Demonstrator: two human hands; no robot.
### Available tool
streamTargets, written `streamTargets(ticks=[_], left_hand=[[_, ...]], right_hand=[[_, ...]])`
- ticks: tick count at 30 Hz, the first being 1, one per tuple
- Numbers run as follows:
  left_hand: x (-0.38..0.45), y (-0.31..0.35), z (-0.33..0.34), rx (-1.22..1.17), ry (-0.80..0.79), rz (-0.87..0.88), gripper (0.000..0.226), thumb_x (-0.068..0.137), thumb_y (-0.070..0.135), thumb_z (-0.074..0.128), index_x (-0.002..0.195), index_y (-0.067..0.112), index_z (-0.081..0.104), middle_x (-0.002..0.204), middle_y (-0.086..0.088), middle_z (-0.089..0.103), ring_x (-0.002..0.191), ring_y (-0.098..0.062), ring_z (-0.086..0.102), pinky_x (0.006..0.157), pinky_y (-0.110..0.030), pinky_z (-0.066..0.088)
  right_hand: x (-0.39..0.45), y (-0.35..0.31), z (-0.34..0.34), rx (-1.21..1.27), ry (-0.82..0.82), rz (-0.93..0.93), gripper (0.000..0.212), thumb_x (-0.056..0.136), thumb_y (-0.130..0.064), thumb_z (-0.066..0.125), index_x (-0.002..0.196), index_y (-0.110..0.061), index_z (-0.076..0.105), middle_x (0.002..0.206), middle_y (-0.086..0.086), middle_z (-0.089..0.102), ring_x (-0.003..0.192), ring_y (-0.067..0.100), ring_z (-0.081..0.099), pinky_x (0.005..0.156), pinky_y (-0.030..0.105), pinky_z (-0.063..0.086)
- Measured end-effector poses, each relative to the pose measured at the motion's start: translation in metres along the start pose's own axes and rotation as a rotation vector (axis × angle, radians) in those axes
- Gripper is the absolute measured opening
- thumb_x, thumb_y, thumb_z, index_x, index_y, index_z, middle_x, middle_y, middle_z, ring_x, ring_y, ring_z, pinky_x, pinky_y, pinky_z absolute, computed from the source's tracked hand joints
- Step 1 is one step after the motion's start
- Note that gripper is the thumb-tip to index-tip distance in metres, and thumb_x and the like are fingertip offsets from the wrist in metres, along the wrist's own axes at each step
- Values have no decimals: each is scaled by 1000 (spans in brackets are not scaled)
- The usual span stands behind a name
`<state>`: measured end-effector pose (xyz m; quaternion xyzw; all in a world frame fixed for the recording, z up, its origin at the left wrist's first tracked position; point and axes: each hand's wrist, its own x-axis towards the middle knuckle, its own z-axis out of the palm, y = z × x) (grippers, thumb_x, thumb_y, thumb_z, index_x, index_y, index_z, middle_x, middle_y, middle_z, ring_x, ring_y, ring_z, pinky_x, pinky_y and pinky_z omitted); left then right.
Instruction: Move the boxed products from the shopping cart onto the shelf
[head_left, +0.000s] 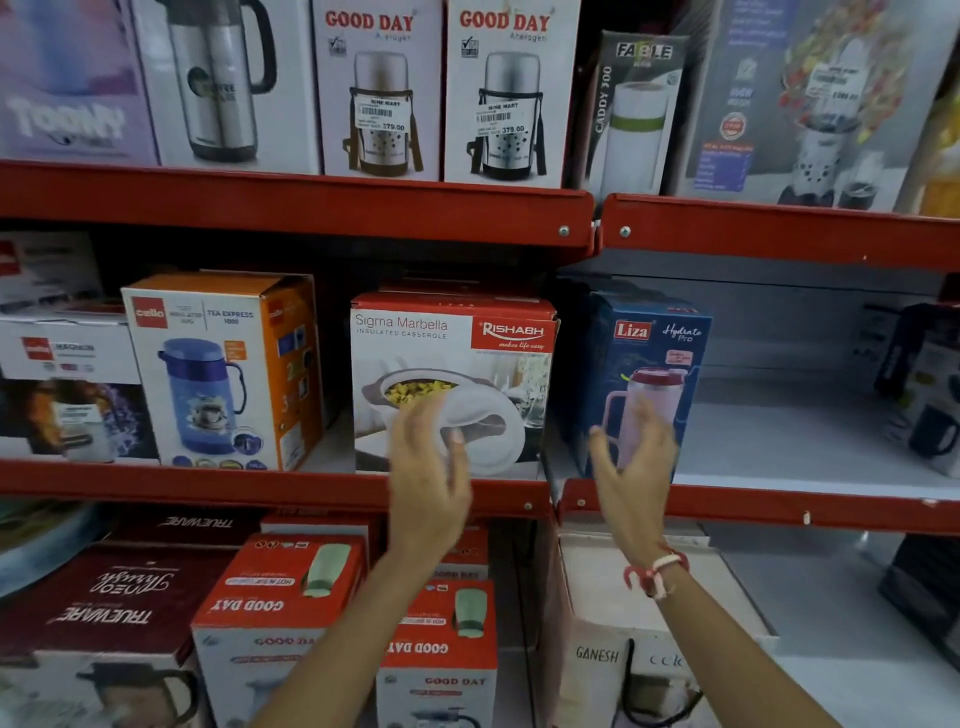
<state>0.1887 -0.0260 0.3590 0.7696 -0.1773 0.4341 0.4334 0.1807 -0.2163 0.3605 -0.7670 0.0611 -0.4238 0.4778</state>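
A white and red Rishabh casserole box (452, 364) stands on the middle shelf (270, 486). To its right stands a blue Liza bottle box (644, 353), to its left an orange Cello flask box (223, 369). My left hand (428, 483) hovers in front of the casserole box's lower face, fingers apart, holding nothing. My right hand (636, 467) is raised in front of the Liza box, fingers spread and empty, with a red and white band at the wrist. Both palms face each other. The shopping cart is out of view.
The top shelf (311, 208) carries Good Day flask boxes (382, 88) and a Fable box (631, 114). The lower shelf holds Good Day boxes (280, 613), Trueware boxes (104, 597) and a Ganesh box (623, 623). Bare white shelf (810, 441) lies right of the Liza box.
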Motion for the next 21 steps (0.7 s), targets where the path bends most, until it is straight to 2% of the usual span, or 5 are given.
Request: streamTargets(ticks=[3,8,13,17,21], left_hand=[[-9,37,43,-225,-385,-7,40,97,29,39,136,22,33,135,1,46,118,-5,47,102,-36,46],[-6,66,102,-312,-780,-370,60,99,41,27,148,27,-6,158,-1,7,144,-17,12,118,-38,13],[-12,67,106,-253,-801,-345,57,99,42,26,148,26,1,155,-2,20,140,-20,24,114,-36,23],[-13,57,108,-229,-852,-341,60,98,45,27,148,28,-1,156,-1,15,142,-20,20,116,-39,21],[-14,58,99,-212,-802,-268,63,96,50,29,148,25,3,157,1,12,144,-15,13,120,-40,18]], right_hand=[[20,21,-27,-36,83,97,75,86,-24,65,147,-21,21,151,10,25,138,29,23,107,47,32],[34,38,-50,168,-235,180,81,94,-22,55,150,-34,-1,153,3,33,135,24,39,106,42,36],[30,39,-66,71,-335,128,75,96,-21,49,148,-41,0,134,-12,39,121,14,43,99,39,43],[30,40,-66,-38,-334,127,78,95,-22,50,148,-41,-4,148,0,39,129,23,46,102,47,44],[23,28,-53,-214,-153,-28,70,93,-31,53,150,-28,13,145,6,36,129,28,44,100,41,45]])
